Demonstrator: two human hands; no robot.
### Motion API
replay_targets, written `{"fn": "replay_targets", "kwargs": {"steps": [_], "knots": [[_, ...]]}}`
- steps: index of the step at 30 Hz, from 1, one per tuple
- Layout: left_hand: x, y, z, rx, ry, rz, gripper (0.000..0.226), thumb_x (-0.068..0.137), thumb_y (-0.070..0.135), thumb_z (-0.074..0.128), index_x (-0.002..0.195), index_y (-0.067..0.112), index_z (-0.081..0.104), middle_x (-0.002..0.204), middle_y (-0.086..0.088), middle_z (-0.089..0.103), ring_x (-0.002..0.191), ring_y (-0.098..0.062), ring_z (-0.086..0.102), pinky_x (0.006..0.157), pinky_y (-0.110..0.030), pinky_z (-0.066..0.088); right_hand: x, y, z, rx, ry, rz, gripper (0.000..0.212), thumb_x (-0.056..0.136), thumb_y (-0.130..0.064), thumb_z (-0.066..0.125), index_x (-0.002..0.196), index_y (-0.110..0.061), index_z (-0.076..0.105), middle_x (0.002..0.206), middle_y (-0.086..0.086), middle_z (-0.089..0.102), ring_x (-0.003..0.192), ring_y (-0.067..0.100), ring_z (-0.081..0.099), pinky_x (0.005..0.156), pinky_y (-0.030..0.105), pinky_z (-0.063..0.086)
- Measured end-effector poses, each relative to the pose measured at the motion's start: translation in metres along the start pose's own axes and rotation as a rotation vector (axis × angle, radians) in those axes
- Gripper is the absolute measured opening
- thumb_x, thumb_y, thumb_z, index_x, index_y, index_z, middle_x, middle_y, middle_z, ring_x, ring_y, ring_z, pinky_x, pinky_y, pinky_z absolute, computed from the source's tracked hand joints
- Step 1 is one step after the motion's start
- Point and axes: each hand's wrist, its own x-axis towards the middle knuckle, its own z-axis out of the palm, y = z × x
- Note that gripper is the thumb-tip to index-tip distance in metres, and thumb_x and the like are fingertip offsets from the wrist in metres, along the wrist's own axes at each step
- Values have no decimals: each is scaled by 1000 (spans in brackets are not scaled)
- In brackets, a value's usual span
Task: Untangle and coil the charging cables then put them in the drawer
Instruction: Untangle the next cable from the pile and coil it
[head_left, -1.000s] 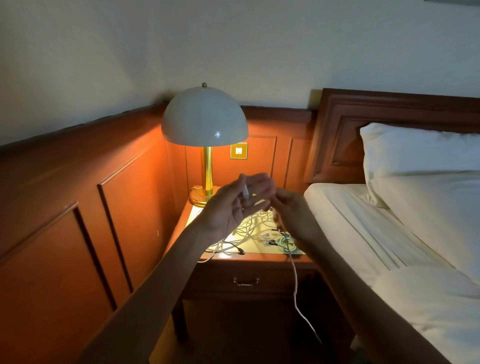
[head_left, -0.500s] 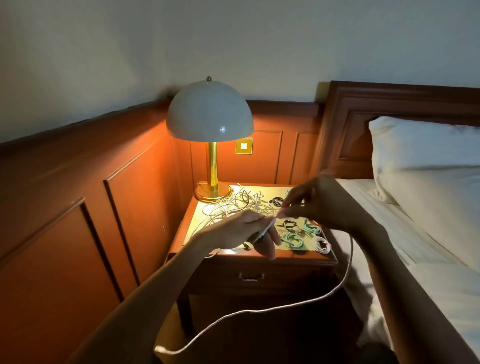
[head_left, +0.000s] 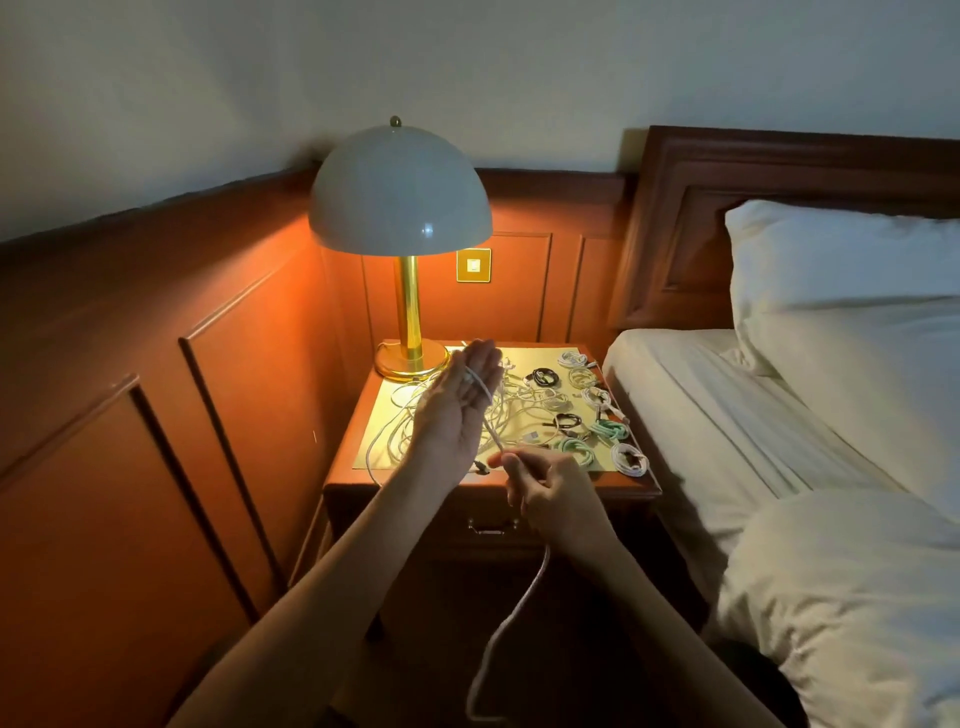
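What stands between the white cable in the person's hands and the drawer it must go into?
The drawer is shut: its own front bars the way. The right hand holds the white cable in front of it; nothing else visible blocks.

source: lit table lamp (head_left: 400, 197), warm orange on the wood panelling (head_left: 249, 296) beside it
level: dim; deep shadow under the nightstand (head_left: 597, 487)
glare: bright sheen on the nightstand top
edges: wide-angle bowing of the panelling
blur: hanging white cable (head_left: 511, 618) soft
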Motion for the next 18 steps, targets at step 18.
{"fn": "replay_targets", "kwargs": {"steps": [18], "knots": [[-27, 20, 50, -63, -334, -190, 31, 99, 19, 46, 95, 2, 71, 89, -10, 74, 88, -20, 73, 79, -28, 60, 15, -28, -53, 424, -25, 70, 26, 97, -35, 58, 88, -17, 75, 67, -1, 61, 48, 14, 34, 46, 25, 24]]}}
